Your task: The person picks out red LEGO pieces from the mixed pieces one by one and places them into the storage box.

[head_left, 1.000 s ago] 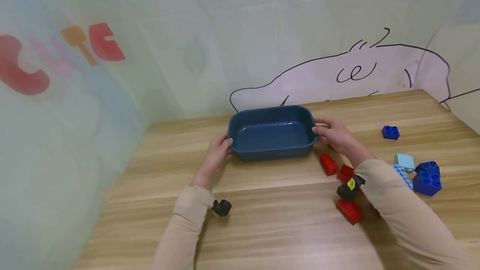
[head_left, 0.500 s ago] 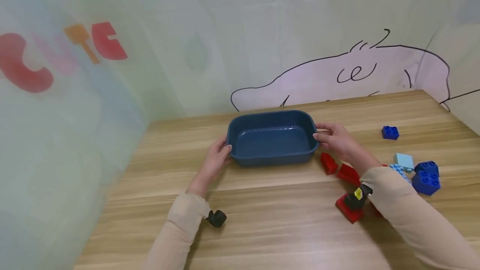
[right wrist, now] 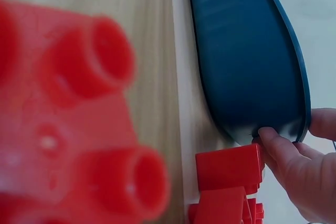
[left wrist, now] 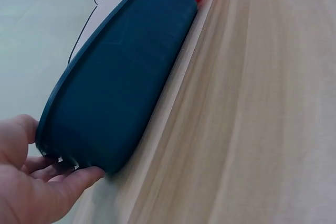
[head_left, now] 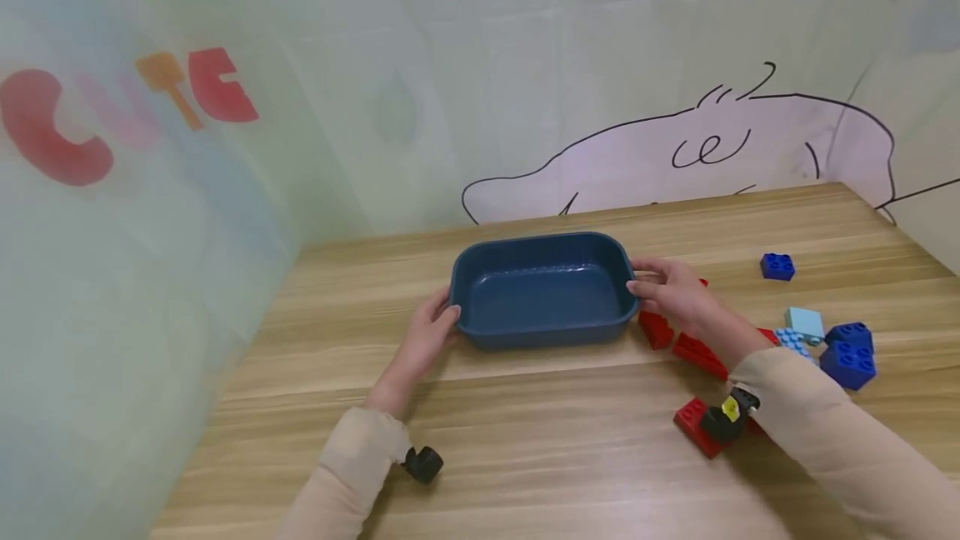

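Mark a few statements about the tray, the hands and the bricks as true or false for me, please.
1. The left hand and the right hand both hold the blue tray. True.
2. The blue tray is filled with bricks. False: the red bricks lie outside it.
3. The red bricks are nearer the left hand. False: they are nearer the right hand.
4. One small dark blue brick lies apart from the other dark blue bricks. True.

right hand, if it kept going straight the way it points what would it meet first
The right end of the dark blue tray, which the right hand is touching now. The red bricks seem below that line, though depth is unclear.
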{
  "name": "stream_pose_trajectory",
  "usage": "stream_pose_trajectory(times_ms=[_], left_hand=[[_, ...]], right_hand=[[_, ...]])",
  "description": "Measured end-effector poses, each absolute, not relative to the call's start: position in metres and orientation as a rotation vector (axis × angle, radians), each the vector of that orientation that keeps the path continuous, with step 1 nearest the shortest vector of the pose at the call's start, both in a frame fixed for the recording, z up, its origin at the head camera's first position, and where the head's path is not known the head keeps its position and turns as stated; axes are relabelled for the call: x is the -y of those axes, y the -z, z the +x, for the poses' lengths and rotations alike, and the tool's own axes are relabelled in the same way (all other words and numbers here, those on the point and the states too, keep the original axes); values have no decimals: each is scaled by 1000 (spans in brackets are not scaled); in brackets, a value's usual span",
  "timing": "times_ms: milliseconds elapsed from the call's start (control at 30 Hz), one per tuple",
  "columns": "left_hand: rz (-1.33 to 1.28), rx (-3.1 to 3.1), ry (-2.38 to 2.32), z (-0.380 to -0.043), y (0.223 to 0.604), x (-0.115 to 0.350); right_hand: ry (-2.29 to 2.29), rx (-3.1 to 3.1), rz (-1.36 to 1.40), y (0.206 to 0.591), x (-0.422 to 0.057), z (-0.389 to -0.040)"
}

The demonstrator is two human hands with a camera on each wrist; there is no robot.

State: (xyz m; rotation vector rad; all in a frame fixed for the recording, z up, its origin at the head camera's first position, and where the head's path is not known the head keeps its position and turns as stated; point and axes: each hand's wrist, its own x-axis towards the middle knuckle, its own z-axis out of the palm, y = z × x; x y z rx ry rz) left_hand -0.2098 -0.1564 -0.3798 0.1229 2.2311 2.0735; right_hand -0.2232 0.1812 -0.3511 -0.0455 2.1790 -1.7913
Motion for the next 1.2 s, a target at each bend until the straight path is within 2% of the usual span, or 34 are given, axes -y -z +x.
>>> stream_pose_trajectory(times_ms=[1200], left_hand=[[45,-2251,-2123,-141,383,156]], right_hand=[[1670,-2254,-50,353,-185,-168]])
